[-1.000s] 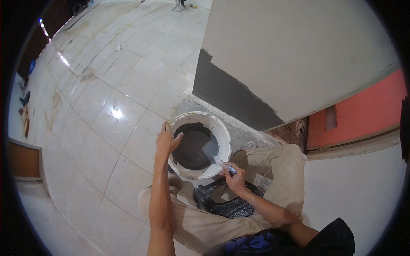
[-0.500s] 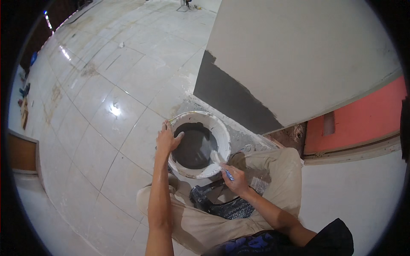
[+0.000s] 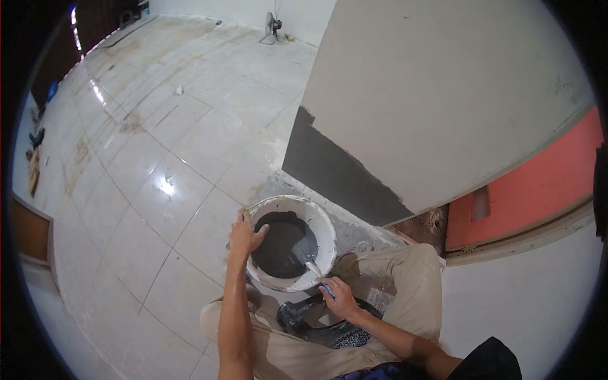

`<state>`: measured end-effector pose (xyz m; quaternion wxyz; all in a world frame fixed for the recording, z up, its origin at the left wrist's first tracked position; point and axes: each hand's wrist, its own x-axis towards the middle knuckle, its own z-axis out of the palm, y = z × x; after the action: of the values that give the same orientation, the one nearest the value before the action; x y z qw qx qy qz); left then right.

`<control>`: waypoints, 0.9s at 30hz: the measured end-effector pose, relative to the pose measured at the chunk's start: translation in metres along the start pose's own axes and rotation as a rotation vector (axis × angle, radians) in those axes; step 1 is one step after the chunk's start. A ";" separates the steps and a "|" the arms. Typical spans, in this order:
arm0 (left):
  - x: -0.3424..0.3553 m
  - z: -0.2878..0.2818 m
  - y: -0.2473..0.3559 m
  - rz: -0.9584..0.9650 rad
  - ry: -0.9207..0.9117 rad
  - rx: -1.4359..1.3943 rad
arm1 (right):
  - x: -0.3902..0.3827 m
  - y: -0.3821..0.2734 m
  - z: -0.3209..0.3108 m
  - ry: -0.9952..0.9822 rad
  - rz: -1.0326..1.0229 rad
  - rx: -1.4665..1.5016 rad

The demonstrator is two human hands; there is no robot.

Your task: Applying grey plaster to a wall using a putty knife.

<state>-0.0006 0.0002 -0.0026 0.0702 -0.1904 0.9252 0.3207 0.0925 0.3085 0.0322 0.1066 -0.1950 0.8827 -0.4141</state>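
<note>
A white bucket [image 3: 327, 226] with dark grey, slurry-like coating [image 3: 280, 248] inside stands on the floor before my knees. My left hand [image 3: 246, 234] grips its left rim, thumb over the inside and fingers on the outer side. In my right hand [image 3: 341, 299] is a paintbrush with a blue and white handle [image 3: 327, 290]. The brush dips over the near right rim, and its head meets the grey coating. Beyond the bucket rises a pale grey wall [image 3: 443, 95], its lower left part coated dark grey [image 3: 335, 171].
Under me is a black plastic stool or similar seat [image 3: 304, 326], partly hidden by my legs. White floor tiles [image 3: 145, 221] stretch to the left. A small fan [image 3: 272, 26] stands far back. To the right, a salmon-coloured surface [image 3: 506, 209] borders the wall.
The whole view has tilted up, so bucket and wall sit lower in the picture. My right hand has brought the brush head into the coating; my left hand stays on the rim.
</note>
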 end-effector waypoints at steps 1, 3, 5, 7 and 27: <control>-0.001 0.001 -0.002 -0.005 0.006 -0.001 | 0.002 -0.001 -0.002 0.056 -0.077 -0.022; -0.001 0.004 -0.004 -0.015 0.006 0.000 | 0.005 0.001 -0.002 0.105 -0.157 -0.043; 0.004 0.005 -0.007 -0.010 0.016 0.005 | 0.005 0.009 0.003 0.177 -0.209 -0.026; 0.005 0.002 -0.001 -0.010 0.015 0.004 | 0.006 0.007 0.004 0.212 -0.209 -0.035; -0.006 0.000 0.018 0.019 0.070 0.131 | 0.081 -0.028 -0.020 0.082 -0.113 0.058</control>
<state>-0.0024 0.0146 0.0088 0.0471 -0.1878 0.9478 0.2535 0.0198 0.2715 0.0647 0.0525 -0.2242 0.8614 -0.4526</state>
